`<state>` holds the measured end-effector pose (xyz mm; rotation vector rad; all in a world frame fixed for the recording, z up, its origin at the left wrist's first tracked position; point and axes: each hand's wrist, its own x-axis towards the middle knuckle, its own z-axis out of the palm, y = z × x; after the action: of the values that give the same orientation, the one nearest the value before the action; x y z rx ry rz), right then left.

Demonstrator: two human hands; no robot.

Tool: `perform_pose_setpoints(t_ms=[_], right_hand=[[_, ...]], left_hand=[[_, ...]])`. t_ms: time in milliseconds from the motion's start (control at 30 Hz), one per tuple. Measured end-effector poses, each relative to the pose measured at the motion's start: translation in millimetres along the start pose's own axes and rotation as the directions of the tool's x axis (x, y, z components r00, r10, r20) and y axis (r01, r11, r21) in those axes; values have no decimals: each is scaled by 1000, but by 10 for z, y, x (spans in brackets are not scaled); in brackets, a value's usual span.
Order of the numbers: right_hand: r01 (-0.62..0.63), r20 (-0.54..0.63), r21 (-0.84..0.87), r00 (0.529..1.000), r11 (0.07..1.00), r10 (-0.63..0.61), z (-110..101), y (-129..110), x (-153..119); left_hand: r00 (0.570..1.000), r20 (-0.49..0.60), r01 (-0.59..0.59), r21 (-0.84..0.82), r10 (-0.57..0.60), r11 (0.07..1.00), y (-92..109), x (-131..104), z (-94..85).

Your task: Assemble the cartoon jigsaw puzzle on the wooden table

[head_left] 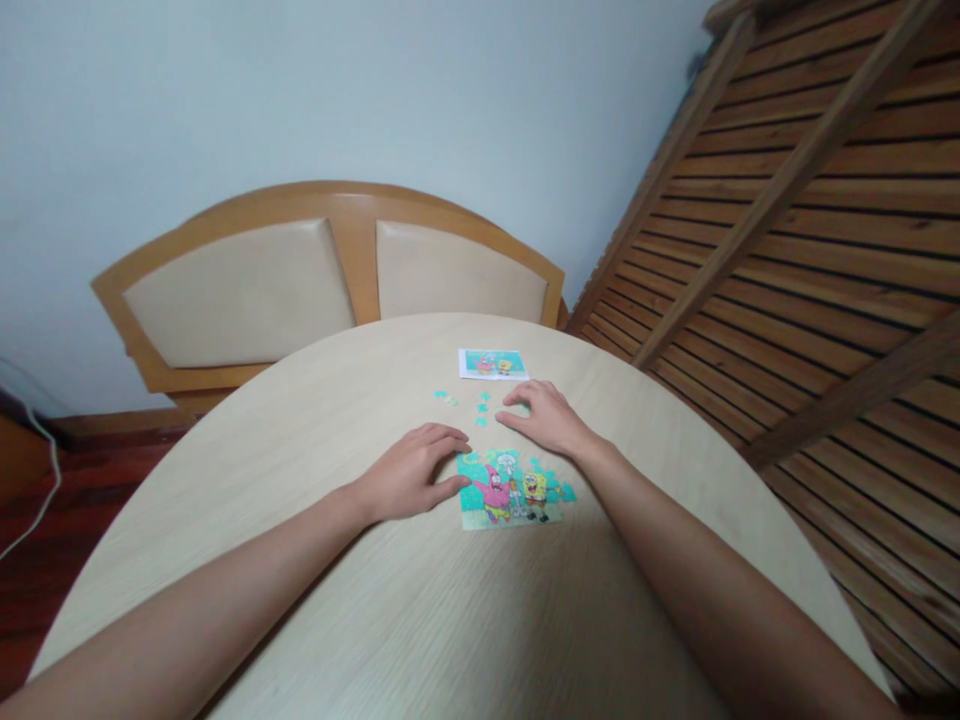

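A partly joined jigsaw puzzle [496, 498] with cartoon figures lies flat on the round table, its upper right edge ragged. My left hand [417, 472] rests at the puzzle's left edge, thumb and fingers apart, fingertips by its upper left corner. Beyond the puzzle, my right hand [546, 415] is spread with nothing visible in it, its fingertips just right of a short column of loose turquoise puzzle pieces [482, 408]. A few more loose pieces [445, 398] lie to the left of that column. Farther back is a reference picture [493, 364] showing the same figures.
The pale wooden table [300, 440] has a curved edge. Behind it, against the wall, stands a wooden headboard [352, 215] with cream panels. Brown wooden slats [817, 230] lean on the right. A white cable [51, 480] hangs at the far left.
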<state>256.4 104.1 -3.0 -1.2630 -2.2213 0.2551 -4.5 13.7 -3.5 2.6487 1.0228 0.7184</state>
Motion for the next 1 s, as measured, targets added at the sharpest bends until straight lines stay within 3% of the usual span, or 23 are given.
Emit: perform_pose_setpoints(t_ms=[367, 467, 567, 667, 767, 1000], right_hand=[[-90, 80, 57, 993, 994, 85, -18, -85, 25], [-82, 176, 170, 983, 982, 52, -116, -208, 44], [-113, 350, 420, 936, 900, -46, -221, -364, 47], [-115, 499, 438, 856, 892, -134, -291, -502, 29], [-111, 571, 425, 803, 898, -171, -312, -583, 6], [-128, 585, 351, 804, 928, -110, -304, -611, -5]], left_hand=[[1000, 3, -1, -9, 1, 1000, 4, -15, -12], [1000, 5, -1, -5, 1, 1000, 6, -13, -13], [1000, 10, 2, -7, -2, 1000, 9, -9, -15], [1000, 13, 2, -6, -2, 1000, 5, -10, -15], [1000, 17, -4, -6, 4, 1000, -1, -10, -16], [1000, 19, -3, -6, 3, 1000, 5, -9, -20]])
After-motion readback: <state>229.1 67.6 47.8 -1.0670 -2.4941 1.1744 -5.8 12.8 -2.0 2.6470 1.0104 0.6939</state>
